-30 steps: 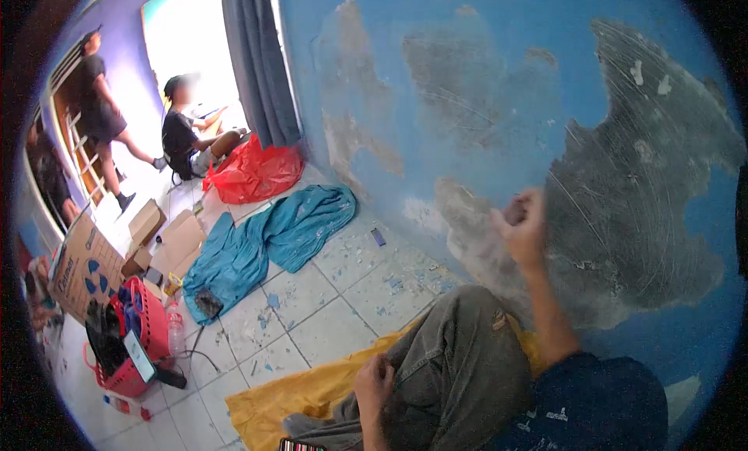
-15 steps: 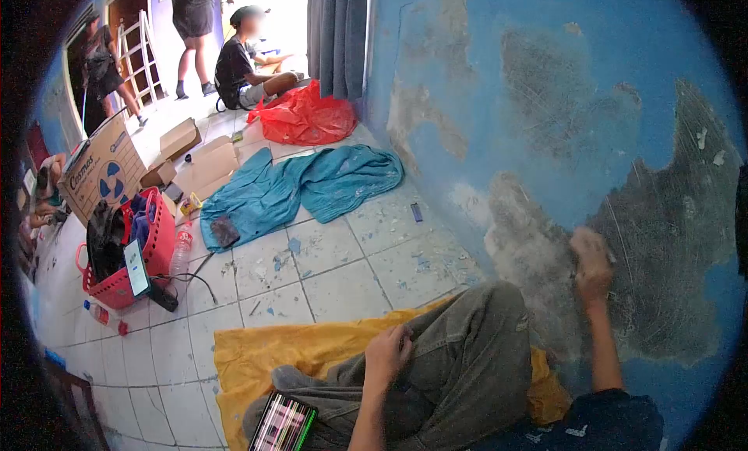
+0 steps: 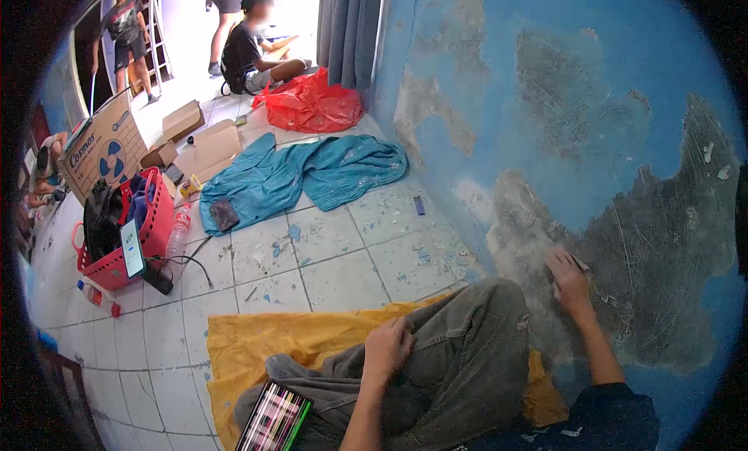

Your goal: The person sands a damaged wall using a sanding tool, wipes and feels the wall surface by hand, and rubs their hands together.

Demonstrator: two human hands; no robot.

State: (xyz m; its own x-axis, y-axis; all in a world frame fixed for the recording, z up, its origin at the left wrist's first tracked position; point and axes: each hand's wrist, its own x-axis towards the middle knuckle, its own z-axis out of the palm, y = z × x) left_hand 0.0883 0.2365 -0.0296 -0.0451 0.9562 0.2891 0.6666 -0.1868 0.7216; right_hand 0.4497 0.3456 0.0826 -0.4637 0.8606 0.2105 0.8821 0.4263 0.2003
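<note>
My right hand [image 3: 570, 282] is pressed to the wall, over a bare grey patch of plaster [image 3: 514, 217]. Its fingers close on a small thin piece, seemingly sandpaper [image 3: 581, 263], of which just a pale edge shows. Around the patch the blue paint [image 3: 499, 84] has come away in ragged areas. My left hand [image 3: 387, 347] rests on my grey trousers [image 3: 467, 357], fingers curled in, with nothing visible in them. A phone-like device with a striped screen [image 3: 274, 421] lies against my leg. Beneath me is a yellow cloth [image 3: 265, 346].
Paint flakes litter the white tiles [image 3: 335, 272], near a blue lighter-like object [image 3: 419, 205]. Beyond are a teal cloth [image 3: 351, 170], a red plastic bag [image 3: 312, 104], a pink basket [image 3: 109, 268] and a cardboard box [image 3: 101, 151]. Several people are at the back, one seated [image 3: 253, 57].
My right hand has slid left and slightly down across the plaster. My left hand stays on my leg. The standing person at the far left has turned and shifted.
</note>
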